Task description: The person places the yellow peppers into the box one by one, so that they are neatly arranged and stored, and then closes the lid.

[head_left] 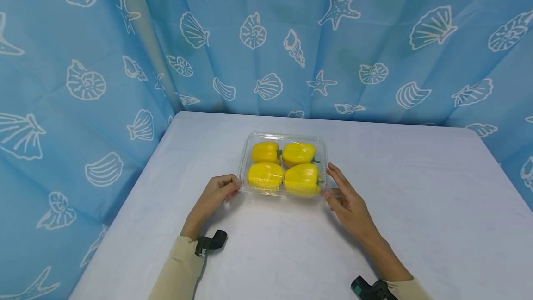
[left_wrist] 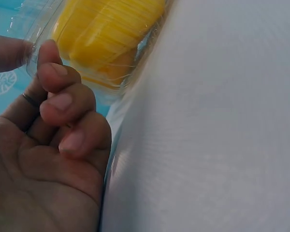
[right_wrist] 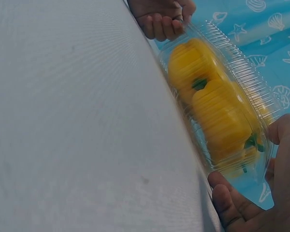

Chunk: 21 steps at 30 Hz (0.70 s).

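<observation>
A: What is on the table (head_left: 416, 207)?

B: A clear plastic box (head_left: 283, 165) sits near the middle of the white table, a bit toward the back. The lid is down on it. Inside are four yellow peppers (head_left: 284, 166) with little green stems, two in the back row and two in the front row.

A: Where is the left hand (head_left: 216, 193)?

B: It is at the front left corner of the box. In the left wrist view the fingers (left_wrist: 63, 104) are curled up, and the pointer finger and thumb pinch the thin rim of the box (left_wrist: 38, 26). There is a thin ring on one finger.

A: And the right hand (head_left: 347, 203)?

B: It is at the front right corner of the box. The fingers are mostly straight and spread out. In the right wrist view the thumb and fingers (right_wrist: 227, 205) touch the edge of the box (right_wrist: 217, 96) on both sides, but they do not wrap around it.

A: What else can you see?

B: A blue curtain (head_left: 83, 82) with white shells and starfish hangs behind the table and on the left. Both arms have tan sleeves (head_left: 176, 267), and a black clip sits at each wrist
</observation>
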{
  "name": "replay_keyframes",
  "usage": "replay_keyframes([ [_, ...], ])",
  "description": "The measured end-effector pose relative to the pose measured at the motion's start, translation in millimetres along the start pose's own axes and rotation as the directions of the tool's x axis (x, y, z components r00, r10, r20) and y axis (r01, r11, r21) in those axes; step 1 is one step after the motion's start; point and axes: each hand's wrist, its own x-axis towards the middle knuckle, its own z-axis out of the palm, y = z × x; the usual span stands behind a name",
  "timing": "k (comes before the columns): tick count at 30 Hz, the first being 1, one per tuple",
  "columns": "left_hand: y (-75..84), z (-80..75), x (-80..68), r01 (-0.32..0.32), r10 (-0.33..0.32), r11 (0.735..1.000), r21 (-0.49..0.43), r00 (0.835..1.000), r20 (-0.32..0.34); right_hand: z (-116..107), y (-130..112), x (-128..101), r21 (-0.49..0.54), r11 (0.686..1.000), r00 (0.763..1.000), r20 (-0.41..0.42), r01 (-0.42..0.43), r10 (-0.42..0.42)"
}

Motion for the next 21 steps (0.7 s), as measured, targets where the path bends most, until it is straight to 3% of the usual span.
replay_keyframes([
  [5,-1.1,0.2,0.3,0.033,-0.034,0.999,-0.033,0.999,-0.006,2,7,0,0.006,1.0,1.0,-0.003,0.017,-0.017],
  [8,-0.8,-0.1,0.3,0.024,-0.024,0.998,-0.057,1.0,0.001,-1,-8,0,0.005,1.0,1.0,0.003,0.023,-0.023],
  [15,-4.5,0.4,0.4,0.037,-0.035,0.994,-0.101,0.999,0.02,-2,-10,0,-0.007,1.0,1.0,0.003,0.013,-0.013],
  [21,-3.2,-4.1,-0.8,0.058,-0.056,0.998,-0.039,0.996,0.071,-1,11,3,0.012,1.0,1.0,-0.001,0.022,-0.022],
])
